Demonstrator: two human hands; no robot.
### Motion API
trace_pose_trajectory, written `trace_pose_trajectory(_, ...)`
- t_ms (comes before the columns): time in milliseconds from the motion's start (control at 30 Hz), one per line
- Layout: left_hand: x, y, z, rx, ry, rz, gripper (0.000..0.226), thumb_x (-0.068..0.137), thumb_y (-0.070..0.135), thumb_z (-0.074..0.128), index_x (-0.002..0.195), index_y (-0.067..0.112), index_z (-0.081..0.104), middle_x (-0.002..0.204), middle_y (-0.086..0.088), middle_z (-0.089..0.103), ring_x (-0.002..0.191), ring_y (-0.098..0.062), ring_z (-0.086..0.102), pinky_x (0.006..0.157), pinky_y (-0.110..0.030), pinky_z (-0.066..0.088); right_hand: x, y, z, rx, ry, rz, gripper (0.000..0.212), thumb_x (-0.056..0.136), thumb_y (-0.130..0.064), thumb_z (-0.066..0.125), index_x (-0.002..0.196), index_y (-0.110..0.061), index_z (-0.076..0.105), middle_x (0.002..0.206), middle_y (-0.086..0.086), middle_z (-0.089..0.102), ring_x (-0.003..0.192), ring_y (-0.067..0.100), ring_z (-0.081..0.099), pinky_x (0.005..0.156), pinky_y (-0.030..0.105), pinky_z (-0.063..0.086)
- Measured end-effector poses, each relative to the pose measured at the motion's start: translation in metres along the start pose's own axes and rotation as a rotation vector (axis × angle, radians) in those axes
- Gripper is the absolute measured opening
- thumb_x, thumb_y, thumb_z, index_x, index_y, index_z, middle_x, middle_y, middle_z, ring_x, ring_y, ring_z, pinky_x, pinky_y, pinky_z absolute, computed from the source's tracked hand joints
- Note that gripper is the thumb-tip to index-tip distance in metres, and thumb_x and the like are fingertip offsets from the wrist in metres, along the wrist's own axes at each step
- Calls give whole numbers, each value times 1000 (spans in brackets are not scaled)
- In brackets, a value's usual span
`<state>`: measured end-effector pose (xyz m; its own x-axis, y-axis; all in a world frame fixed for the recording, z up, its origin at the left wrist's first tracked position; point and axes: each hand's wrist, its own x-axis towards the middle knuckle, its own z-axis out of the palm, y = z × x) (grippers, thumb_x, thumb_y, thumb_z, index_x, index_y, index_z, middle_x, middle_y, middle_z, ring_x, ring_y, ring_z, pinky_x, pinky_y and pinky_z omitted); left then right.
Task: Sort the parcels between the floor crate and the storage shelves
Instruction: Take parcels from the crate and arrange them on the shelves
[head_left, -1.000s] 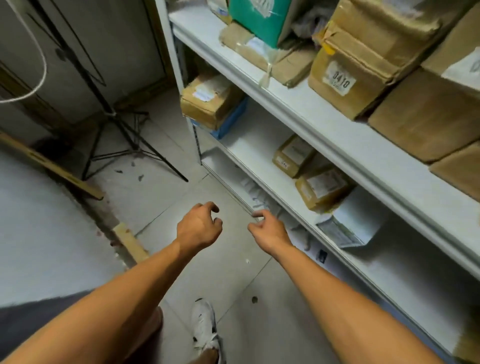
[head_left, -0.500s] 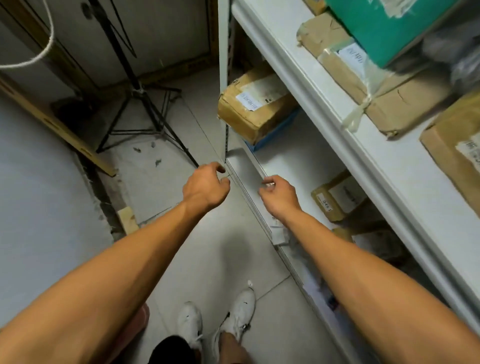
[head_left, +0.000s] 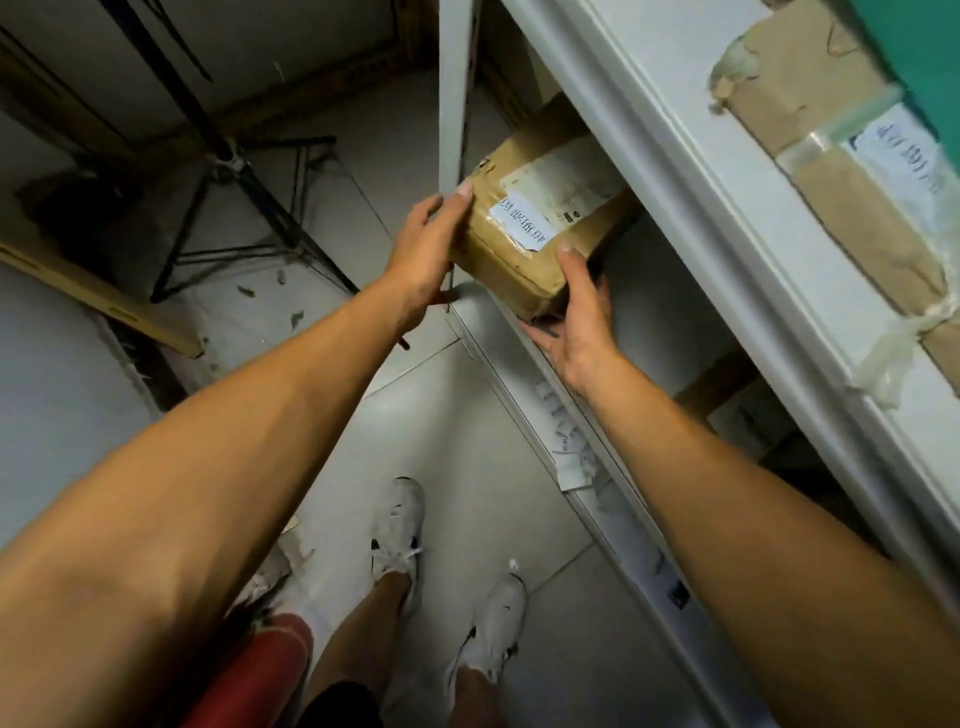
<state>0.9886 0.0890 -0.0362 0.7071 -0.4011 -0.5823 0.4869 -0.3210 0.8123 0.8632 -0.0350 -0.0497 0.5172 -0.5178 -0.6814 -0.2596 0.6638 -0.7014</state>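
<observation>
A brown parcel on the middle shelf is gripped at both ends by the left hand and right hand; another taped parcel lies above.

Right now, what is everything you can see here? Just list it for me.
brown parcel: one, tan with white labels, on the middle shelf, held at both ends
taped parcel: one, brown, upper shelf
shelving unit: one, white, right side
tripod stand: one, black, on the floor at left
wooden plank: one, pale, leaning at left
shoes: two, white, on the tiled floor
left hand: on the parcel's left end
right hand: under its near corner
</observation>
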Motion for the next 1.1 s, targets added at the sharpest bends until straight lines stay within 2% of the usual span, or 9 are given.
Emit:
trace_pose_trajectory(67,9,7,0,-5,-39,-13,43,90,70,52,118,38,58,120,6,60,121,-29,58,89,-50,56,1,-1,-1,9,-32,24,69,93,-39,68,153,-30,35,145,7,53,127,33,56,100,54,53)
trace_pose_trajectory(233,19,7,-11,-47,-138,-51,71,82,59,69,146,40,47,131,2,58,115,-25,59,87,-47,61,-1,0,-5,9,-35,38,65,92,-36,69,149,-27,41,143,9,57,126,31,58,101,53,52)
trace_pose_trajectory(400,0,-21,-23,-156,-131,-35,53,75,44,73,128,39,69,116,2,72,109,-26,64,79,-39,63,-25,18,-18,-56,-56,72,92,72,-38,79,151,-23,32,145,9,55,127,33,58,99,56,54)
trace_pose_trajectory(567,-25,-58,-45,-227,-173,-66,79,55,43,65,130,18,69,96,-3,70,91,-21,61,76,-35,53,-51,37,-34,-29,-243,178,122,45,-57,97,148,-18,46,138,9,63,129,31,58,98,48,55)
trace_pose_trajectory(633,-30,-68,-59,-206,-257,-50,76,58,41,60,127,11,67,93,-6,66,90,-23,59,74,-32,49,-51,35,-45,106,-279,221,128,41,-68,93,149,-18,45,144,15,58,134,37,53,102,52,51)
trace_pose_trajectory(733,-38,-75,-82,-168,-382,-31,40,67,36,54,94,19,78,85,-5,67,81,-22,61,69,-28,47,-47,32,-63,250,-343,293,123,48,-78,82,151,-21,44,148,19,53,135,45,51,111,62,40)
trace_pose_trajectory(867,-44,-74,-108,-99,-457,-57,31,60,41,55,72,22,77,70,3,67,69,-15,62,63,-25,46,-50,42,-84,346,-395,449,112,58,-94,55,143,-21,53,145,23,54,131,52,51,103,67,43)
trace_pose_trajectory(967,-41,-71,-125,-80,-475,-92,43,59,41,56,86,8,65,73,-4,62,67,-20,59,63,-29,42,-52,44,-88,235,-386,527,110,60,-102,43,124,-19,74,142,19,59,128,44,57,103,64,47)
trace_pose_trajectory(1100,-35,-57,-134,18,-598,-104,47,63,41,56,94,6,58,71,-1,65,64,-16,63,57,-22,49,-48,34,-78,69,-528,496,96,29,-70,94,106,-14,81,117,14,74,106,30,73,83,51,61)
